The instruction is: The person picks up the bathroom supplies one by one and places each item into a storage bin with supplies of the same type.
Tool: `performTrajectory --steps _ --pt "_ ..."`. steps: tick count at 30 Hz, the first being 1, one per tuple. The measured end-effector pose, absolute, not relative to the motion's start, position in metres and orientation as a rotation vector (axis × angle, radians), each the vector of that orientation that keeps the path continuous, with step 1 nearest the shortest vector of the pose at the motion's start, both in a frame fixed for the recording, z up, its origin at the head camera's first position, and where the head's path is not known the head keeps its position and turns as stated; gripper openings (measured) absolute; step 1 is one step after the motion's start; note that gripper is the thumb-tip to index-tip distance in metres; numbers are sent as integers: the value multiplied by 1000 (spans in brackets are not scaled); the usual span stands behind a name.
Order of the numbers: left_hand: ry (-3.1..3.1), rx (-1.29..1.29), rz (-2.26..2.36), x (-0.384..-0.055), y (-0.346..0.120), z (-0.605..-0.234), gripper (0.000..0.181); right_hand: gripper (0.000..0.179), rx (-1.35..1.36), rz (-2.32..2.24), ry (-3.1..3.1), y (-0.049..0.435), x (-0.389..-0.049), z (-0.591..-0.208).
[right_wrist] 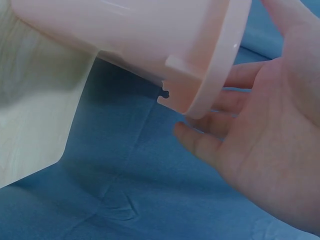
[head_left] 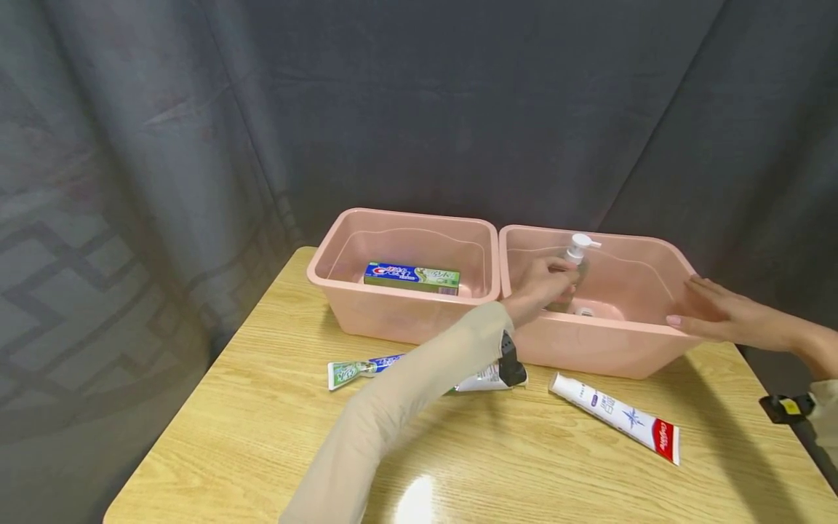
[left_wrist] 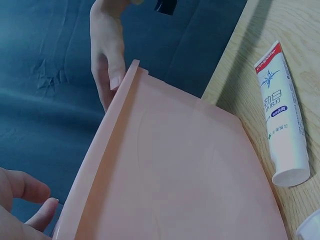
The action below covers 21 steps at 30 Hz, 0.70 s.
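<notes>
My left hand reaches into the right pink bin, its fingers curled at a clear pump bottle with a white pump top. In the left wrist view, thumb and finger of that left hand show beside the bin's rim; the bottle is outside that view. At the bin's right end, my right hand rests on the rim, thumb and fingers spread. The right wrist view has the right hand's fingers fairly straight under the rim's outer edge. A round white part shows on the bin floor.
Left of that bin stands a second pink bin holding a toothpaste box. In front lie a white and red toothpaste tube, a green and blue tube and another tube, partly hidden by my left arm. A grey curtain hangs behind.
</notes>
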<state>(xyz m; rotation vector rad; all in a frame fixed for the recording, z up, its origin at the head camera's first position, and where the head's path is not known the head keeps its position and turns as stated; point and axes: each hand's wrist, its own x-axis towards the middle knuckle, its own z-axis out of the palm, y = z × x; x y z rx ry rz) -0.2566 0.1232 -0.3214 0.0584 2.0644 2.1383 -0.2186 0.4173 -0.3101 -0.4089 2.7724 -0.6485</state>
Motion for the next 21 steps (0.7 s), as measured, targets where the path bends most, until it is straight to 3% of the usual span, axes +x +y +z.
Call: performTrajectory --steps 13,21 --pt "2045 137 2175 -263 111 -313 17 87 -379 -428 2914 415 -232 -303" --pt "2046 200 2190 -268 98 -313 20 68 -493 -383 3096 411 -234 -305"
